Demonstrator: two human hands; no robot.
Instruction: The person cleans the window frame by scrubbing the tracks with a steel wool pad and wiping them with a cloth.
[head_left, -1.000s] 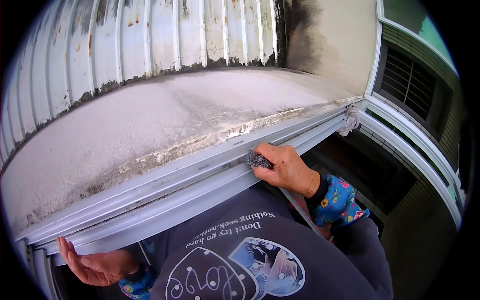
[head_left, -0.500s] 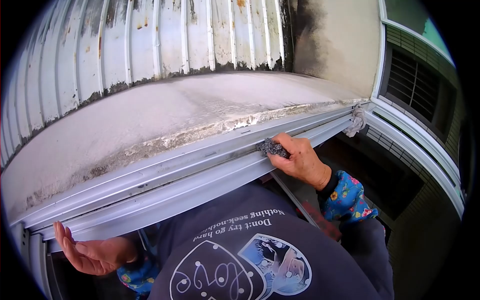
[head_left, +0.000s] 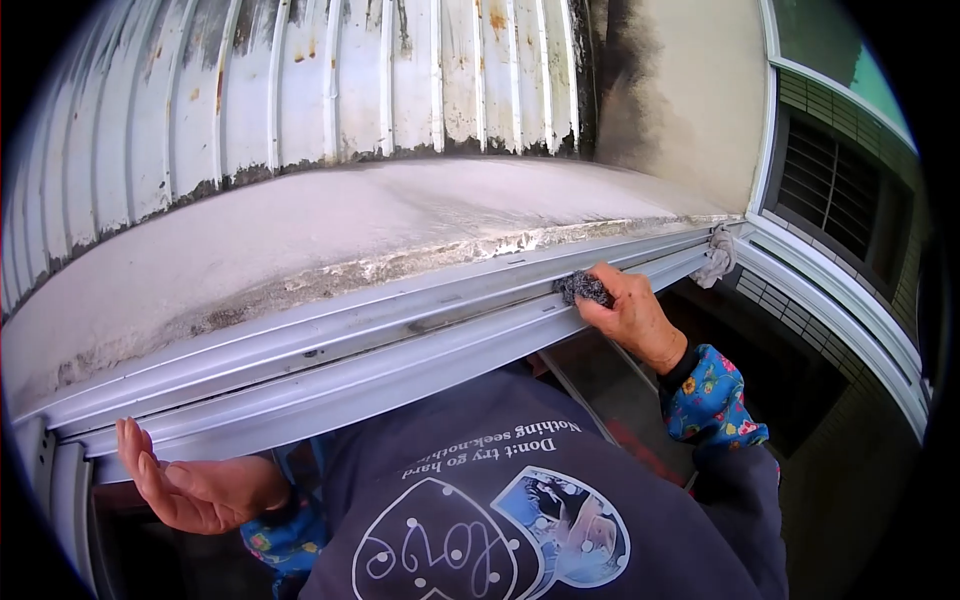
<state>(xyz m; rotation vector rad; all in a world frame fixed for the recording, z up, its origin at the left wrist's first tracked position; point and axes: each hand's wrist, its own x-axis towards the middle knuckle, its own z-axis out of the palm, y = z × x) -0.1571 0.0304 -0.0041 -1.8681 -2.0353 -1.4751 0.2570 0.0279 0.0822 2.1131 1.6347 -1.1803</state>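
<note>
My right hand [head_left: 637, 318] pinches a dark grey scouring pad [head_left: 584, 289] and presses it on the aluminium window track [head_left: 400, 352]. Dirt lies in the track's groove to the left of the pad. At the track's left end, my left hand [head_left: 200, 490] is held palm up beside the frame's near edge, fingers apart, with nothing in it. A crumpled pale rag [head_left: 716, 258] hangs over the track's right end.
Beyond the track runs a rough concrete ledge [head_left: 330, 220] with a crumbling edge. Behind it stands rusty corrugated metal sheeting [head_left: 345, 90]. A window frame [head_left: 840, 270] closes off the right side, with a dark louvred opening [head_left: 825, 170] past it.
My right hand has slid the scouring pad to the right along the track. My left hand has shifted slightly right in view and stays open. The whole view has tilted a little.
</note>
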